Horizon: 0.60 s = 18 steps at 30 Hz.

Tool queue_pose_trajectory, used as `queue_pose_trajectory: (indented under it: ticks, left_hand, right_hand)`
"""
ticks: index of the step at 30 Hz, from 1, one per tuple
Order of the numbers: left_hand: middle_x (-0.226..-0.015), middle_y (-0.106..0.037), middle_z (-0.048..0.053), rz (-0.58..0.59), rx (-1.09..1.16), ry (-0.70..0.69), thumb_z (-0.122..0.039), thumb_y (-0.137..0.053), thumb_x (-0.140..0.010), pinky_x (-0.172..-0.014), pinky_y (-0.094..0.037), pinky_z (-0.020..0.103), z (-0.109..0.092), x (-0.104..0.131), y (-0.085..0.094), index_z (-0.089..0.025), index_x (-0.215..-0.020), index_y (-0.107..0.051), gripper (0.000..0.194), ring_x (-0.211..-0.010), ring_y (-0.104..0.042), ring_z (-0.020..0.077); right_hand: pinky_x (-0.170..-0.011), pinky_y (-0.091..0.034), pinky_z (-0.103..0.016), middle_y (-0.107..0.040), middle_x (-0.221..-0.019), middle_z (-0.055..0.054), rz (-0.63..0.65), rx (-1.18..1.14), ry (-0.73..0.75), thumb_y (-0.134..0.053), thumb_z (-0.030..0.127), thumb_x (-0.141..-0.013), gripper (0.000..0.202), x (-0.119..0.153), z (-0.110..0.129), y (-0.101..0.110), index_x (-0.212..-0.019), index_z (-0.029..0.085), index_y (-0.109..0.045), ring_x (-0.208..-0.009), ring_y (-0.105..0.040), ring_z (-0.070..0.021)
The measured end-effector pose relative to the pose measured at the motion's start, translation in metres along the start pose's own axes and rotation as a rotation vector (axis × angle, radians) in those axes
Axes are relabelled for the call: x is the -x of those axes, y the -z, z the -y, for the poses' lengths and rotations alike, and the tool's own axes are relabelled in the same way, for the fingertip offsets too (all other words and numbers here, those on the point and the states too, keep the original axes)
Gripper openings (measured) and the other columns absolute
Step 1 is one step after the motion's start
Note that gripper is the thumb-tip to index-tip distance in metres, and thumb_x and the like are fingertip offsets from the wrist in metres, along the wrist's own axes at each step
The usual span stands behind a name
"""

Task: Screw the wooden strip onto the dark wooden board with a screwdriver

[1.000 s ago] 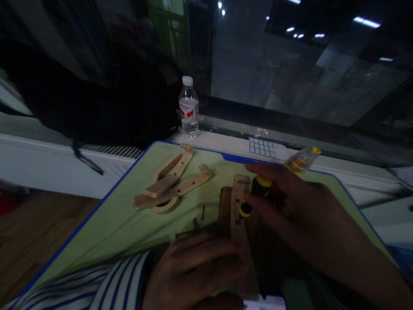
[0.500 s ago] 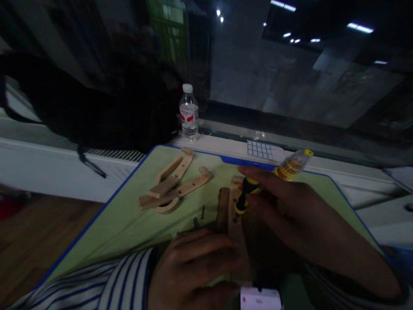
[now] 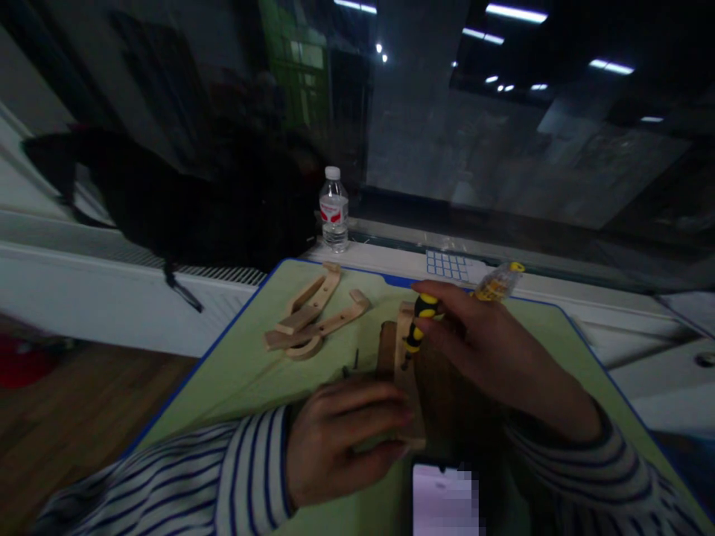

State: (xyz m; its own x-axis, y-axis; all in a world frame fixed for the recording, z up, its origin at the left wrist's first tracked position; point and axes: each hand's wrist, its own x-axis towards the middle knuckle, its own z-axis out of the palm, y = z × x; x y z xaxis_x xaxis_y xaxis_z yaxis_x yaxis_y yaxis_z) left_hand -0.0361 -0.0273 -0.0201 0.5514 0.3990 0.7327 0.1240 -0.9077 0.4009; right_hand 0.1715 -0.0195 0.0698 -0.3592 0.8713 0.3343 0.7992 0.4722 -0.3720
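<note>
My right hand (image 3: 491, 346) is closed around a short yellow-and-black screwdriver (image 3: 424, 307). The tool leans, its tip down at a hole or screw in a pale wooden strip (image 3: 410, 391) with a raised far end. That strip lies along a darker brown wooden block (image 3: 386, 348). My left hand (image 3: 351, 435) grips the strip's near end, fingers over its left side and thumb below; the fingertips are partly in shadow. Just left of the block, a dark screw (image 3: 356, 359) and another small one lie on the table.
Several loose pale wooden pieces (image 3: 313, 316) overlap on the green table (image 3: 234, 380) at left. A phone (image 3: 444, 499) lies close to me. A clear yellow-capped container (image 3: 500, 281) is behind my right hand. On the sill stand a water bottle (image 3: 334, 212) and a dark bag (image 3: 223, 201).
The view has shifted slightly, showing more of the phone. The screwdriver stays at the strip, its handle turned a little more upright in my right hand. My left hand remains at the near end.
</note>
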Motion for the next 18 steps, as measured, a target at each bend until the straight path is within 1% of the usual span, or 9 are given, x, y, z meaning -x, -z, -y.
queue_pose_trajectory:
  ticks: [3, 4, 6, 8, 9, 10, 12, 13, 18]
  left_hand:
    - [-0.097, -0.072, 0.011, -0.032, 0.078, -0.014, -0.023, -0.060, -0.081, -0.074, -0.057, 0.027, 0.005, 0.002, -0.001, -0.015, -0.102, -0.066, 0.023, -0.086, -0.068, 0.0169]
    - [-0.096, -0.072, 0.011, -0.048, 0.099, 0.029, -0.023, -0.058, -0.082, -0.075, -0.057, 0.027, 0.007, 0.001, 0.000, -0.015, -0.101, -0.067, 0.022, -0.086, -0.068, 0.0165]
    - [-0.085, -0.072, 0.008, -0.106, 0.094, 0.202, -0.021, -0.052, -0.086, -0.071, -0.055, 0.024, 0.011, -0.007, 0.002, -0.014, -0.088, -0.069, 0.018, -0.078, -0.068, 0.0143]
    - [-0.077, -0.071, 0.006, -0.076, 0.033, 0.503, -0.025, -0.052, -0.088, -0.068, -0.054, 0.023, 0.014, -0.022, 0.006, -0.013, -0.082, -0.068, 0.020, -0.071, -0.065, 0.0136]
    - [-0.078, -0.071, 0.005, -0.062, 0.047, 0.591, -0.028, -0.053, -0.088, -0.068, -0.054, 0.024, 0.015, -0.031, 0.009, -0.013, -0.084, -0.067, 0.021, -0.071, -0.065, 0.0137]
    - [-0.085, -0.071, 0.006, 0.010, 0.104, 0.644, -0.029, -0.053, -0.087, -0.072, -0.054, 0.025, 0.015, -0.041, 0.012, -0.013, -0.089, -0.067, 0.021, -0.077, -0.065, 0.0146]
    - [-0.089, -0.070, 0.005, 0.121, 0.178, 0.664, -0.029, -0.058, -0.083, -0.074, -0.053, 0.026, 0.016, -0.059, 0.016, -0.013, -0.093, -0.066, 0.020, -0.081, -0.064, 0.0150]
    - [-0.089, -0.069, 0.004, 0.176, 0.200, 0.631, -0.029, -0.062, -0.080, -0.074, -0.052, 0.026, 0.015, -0.067, 0.018, -0.013, -0.094, -0.065, 0.021, -0.080, -0.063, 0.0145]
    - [-0.081, -0.064, 0.001, 0.185, 0.144, 0.557, -0.044, -0.066, -0.078, -0.069, -0.047, 0.027, 0.013, -0.081, 0.020, -0.013, -0.090, -0.063, 0.033, -0.075, -0.058, 0.0144]
  right_hand:
    - [-0.076, -0.053, -0.035, -0.071, -0.106, -0.008, -0.002, -0.012, 0.020, -0.048, 0.030, -0.091, 0.038, 0.001, 0.000, 0.001, -0.128, 0.020, -0.050, -0.089, -0.069, -0.0205]
    - [-0.077, -0.053, -0.035, -0.072, -0.105, -0.008, -0.004, -0.008, 0.024, -0.048, 0.030, -0.091, 0.038, 0.002, 0.000, 0.001, -0.128, 0.019, -0.050, -0.089, -0.069, -0.0203]
    - [-0.076, -0.054, -0.035, -0.073, -0.099, -0.009, -0.004, 0.017, 0.023, -0.048, 0.029, -0.091, 0.041, 0.002, 0.001, 0.002, -0.130, 0.018, -0.049, -0.086, -0.069, -0.0206]
    - [-0.078, -0.054, -0.038, -0.074, -0.097, -0.010, -0.004, 0.042, 0.029, -0.047, 0.031, -0.091, 0.043, 0.003, 0.001, 0.004, -0.132, 0.016, -0.050, -0.088, -0.069, -0.0223]
    - [-0.081, -0.054, -0.040, -0.073, -0.102, -0.011, -0.003, 0.048, 0.040, -0.046, 0.031, -0.092, 0.043, 0.003, 0.002, 0.005, -0.132, 0.016, -0.050, -0.093, -0.069, -0.0231]
    - [-0.085, -0.053, -0.041, -0.071, -0.108, -0.012, -0.005, 0.048, 0.058, -0.044, 0.031, -0.093, 0.043, 0.003, 0.002, 0.006, -0.132, 0.016, -0.050, -0.099, -0.067, -0.0237]
    - [-0.094, -0.049, -0.043, -0.065, -0.122, -0.014, -0.013, 0.044, 0.088, -0.040, 0.029, -0.094, 0.042, 0.003, 0.002, 0.007, -0.131, 0.014, -0.052, -0.111, -0.062, -0.0237]
    - [-0.097, -0.047, -0.043, -0.063, -0.125, -0.015, -0.021, 0.042, 0.102, -0.038, 0.028, -0.095, 0.041, 0.003, 0.002, 0.008, -0.131, 0.012, -0.052, -0.115, -0.059, -0.0234]
    - [-0.098, -0.046, -0.042, -0.064, -0.122, -0.015, -0.012, 0.017, 0.122, -0.036, 0.025, -0.095, 0.041, 0.003, 0.002, 0.008, -0.129, 0.011, -0.053, -0.116, -0.058, -0.0221]
